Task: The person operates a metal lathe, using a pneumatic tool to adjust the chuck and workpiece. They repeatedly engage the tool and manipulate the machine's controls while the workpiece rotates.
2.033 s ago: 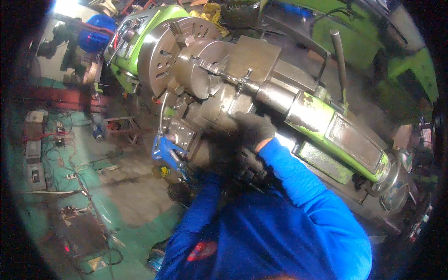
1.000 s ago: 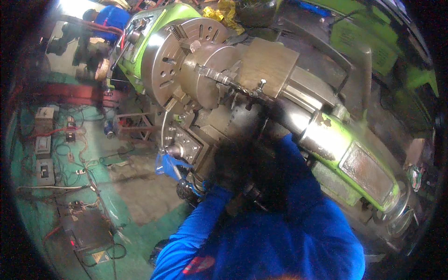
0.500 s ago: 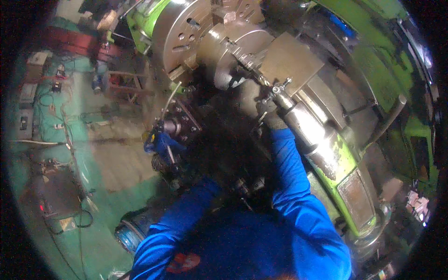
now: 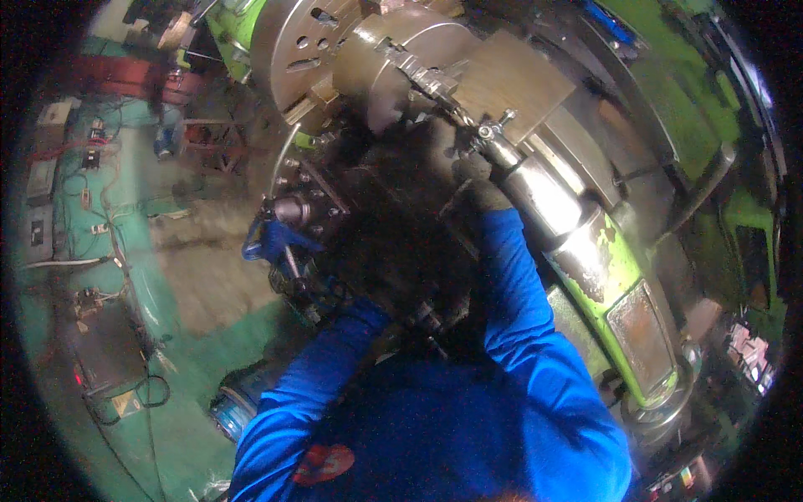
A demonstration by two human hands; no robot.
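My right hand (image 4: 473, 171), in a grey glove, is beside the bright metal shaft of a green lathe tailstock (image 4: 577, 268), next to a small cross-shaped metal handle (image 4: 493, 130). Its fingers are dim and blurred, so their grip cannot be made out. Ahead of that handle a drill bit (image 4: 460, 115) points toward a round metal workpiece (image 4: 376, 71) at the lathe's large slotted faceplate (image 4: 305, 50). My left arm (image 4: 322, 368) reaches forward in a blue sleeve. Deep shadow hides the left hand beyond the cuff.
A flat tan plate (image 4: 514, 84) lies beyond the drill. Left of the dark middle is a machine part with a flanged cylinder (image 4: 293, 209) and a blue piece (image 4: 276, 243). Cables and a dark box (image 4: 104, 351) lie on the green floor. A lever (image 4: 698, 188) sticks up at right.
The whole view has shifted slightly, so the machine appears farther up and left. My right hand stays by the cross-shaped handle, whose arms show at a different angle. The left arm stays low.
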